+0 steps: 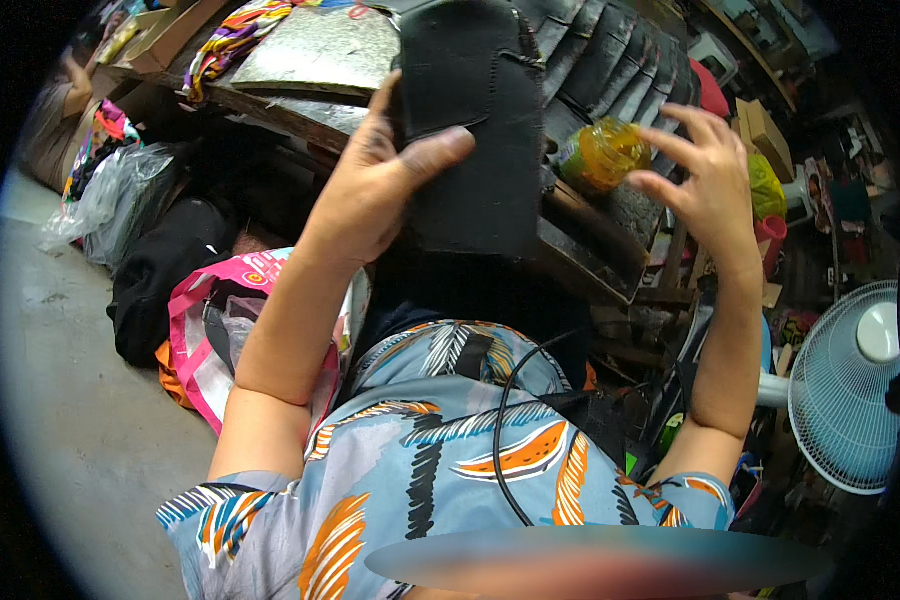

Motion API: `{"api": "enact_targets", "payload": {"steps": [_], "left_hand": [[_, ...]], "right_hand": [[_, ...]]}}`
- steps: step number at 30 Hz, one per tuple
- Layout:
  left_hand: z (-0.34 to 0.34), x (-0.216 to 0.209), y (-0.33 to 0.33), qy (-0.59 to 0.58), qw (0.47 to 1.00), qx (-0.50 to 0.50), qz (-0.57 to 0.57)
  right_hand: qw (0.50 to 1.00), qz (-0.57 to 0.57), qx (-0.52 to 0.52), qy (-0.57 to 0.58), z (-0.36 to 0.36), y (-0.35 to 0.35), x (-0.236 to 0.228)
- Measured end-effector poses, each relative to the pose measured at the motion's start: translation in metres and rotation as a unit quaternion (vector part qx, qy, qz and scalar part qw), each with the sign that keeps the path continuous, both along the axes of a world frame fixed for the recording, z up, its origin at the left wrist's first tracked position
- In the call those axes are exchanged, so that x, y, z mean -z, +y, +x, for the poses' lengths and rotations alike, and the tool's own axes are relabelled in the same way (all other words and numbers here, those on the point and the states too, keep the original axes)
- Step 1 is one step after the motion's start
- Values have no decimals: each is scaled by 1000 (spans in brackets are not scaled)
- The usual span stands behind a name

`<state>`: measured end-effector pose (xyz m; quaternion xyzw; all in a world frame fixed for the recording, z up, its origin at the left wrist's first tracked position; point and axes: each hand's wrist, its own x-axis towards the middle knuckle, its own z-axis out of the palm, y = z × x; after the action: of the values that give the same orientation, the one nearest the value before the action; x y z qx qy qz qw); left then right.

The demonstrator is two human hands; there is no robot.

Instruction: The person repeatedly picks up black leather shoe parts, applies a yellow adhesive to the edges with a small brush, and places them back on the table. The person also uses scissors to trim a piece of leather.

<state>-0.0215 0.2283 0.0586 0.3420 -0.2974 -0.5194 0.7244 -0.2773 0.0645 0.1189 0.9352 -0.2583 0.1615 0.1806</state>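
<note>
Up in front of me, my left hand (375, 190) grips a flat black leather-like piece (485, 180) by its left edge, the thumb lying across its face. The piece has a rounded top and a stitched or cut line near its upper right. My right hand (705, 170) is spread beside a jar (602, 157) of amber-yellow stuff, its thumb and fingertips close to the jar's right side. Nothing shows between those fingers. The jar stands on the worn bench, just right of the black piece. Several similar black pieces (610, 60) lie overlapped behind it.
A pale board (315, 50) and a patterned cloth (232, 45) rest on the bench's left part. Bags, including a pink-and-white one (195, 335), sit on the floor at left. A fan (848, 390) stands at right. A dark cable (500, 430) crosses my shirt.
</note>
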Motion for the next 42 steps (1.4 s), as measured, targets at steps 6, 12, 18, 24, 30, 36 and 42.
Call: {"api": "enact_targets", "payload": {"steps": [6,12,18,24,30,36,42], "left_hand": [[-5,-1,0,-78,995,22,-59],[-10,-12,8,-86,992,25,-84],[-7,-16,9,-107,990,4,-89],[-12,-19,9,-118,987,5,-112],[-6,-21,1,-124,986,-2,-112],[-2,-24,-5,-143,985,-24,-95],[3,-25,-9,-3,997,17,-71]], "right_hand": [[930,288,-103,-205,5,16,-14],[818,468,-223,-249,51,34,-5],[959,90,-215,-163,54,35,-6],[949,139,-201,-199,60,32,10],[782,534,-220,-234,53,32,16],[792,528,-242,-188,50,39,10],[838,468,-249,-127,49,59,1]]}}
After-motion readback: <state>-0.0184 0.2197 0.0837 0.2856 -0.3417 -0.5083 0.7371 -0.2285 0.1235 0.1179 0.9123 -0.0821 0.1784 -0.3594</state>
